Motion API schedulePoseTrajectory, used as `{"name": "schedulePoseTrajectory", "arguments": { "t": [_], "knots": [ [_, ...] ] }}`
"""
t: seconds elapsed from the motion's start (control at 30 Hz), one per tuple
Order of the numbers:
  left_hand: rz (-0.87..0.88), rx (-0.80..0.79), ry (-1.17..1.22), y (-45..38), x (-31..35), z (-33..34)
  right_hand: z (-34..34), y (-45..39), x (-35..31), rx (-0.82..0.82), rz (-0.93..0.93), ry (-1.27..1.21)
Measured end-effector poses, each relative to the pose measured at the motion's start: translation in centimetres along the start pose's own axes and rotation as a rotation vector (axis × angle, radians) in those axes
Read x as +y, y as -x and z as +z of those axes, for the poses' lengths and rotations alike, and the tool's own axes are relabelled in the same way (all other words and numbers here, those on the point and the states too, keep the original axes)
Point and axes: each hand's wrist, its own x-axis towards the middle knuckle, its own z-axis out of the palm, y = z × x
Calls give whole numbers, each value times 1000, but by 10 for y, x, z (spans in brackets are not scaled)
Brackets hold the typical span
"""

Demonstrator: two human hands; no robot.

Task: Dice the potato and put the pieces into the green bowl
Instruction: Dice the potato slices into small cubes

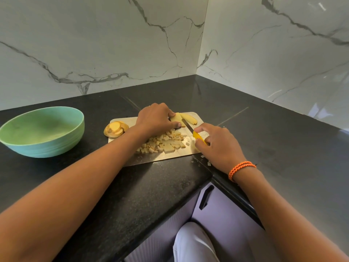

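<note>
A steel cutting board [166,157] lies on the black counter. My left hand [156,119] holds a stack of potato slices [176,118] at the board's far edge. My right hand [219,146] grips a yellow-handled knife [198,136]; its blade [187,125] rests against the held slices. One more potato slice [189,118] lies just right of the blade. A heap of diced potato [164,143] sits mid-board. Potato end slices [115,128] are piled at the board's left corner. The green bowl [42,131] stands to the left with nothing visible inside.
The counter [132,195] forms an inner corner with marble walls behind and to the right. A few potato scraps [207,163] lie off the board near my right wrist. Lilac cabinet doors with a black handle [205,197] are below the counter edge.
</note>
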Motion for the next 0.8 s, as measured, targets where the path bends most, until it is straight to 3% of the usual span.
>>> {"name": "schedulePoseTrajectory", "arguments": {
  "t": [0.8],
  "knots": [
    [2, 1, 9, -1, -1, 2, -4, 13, -1, 1, -21, 21]
  ]
}}
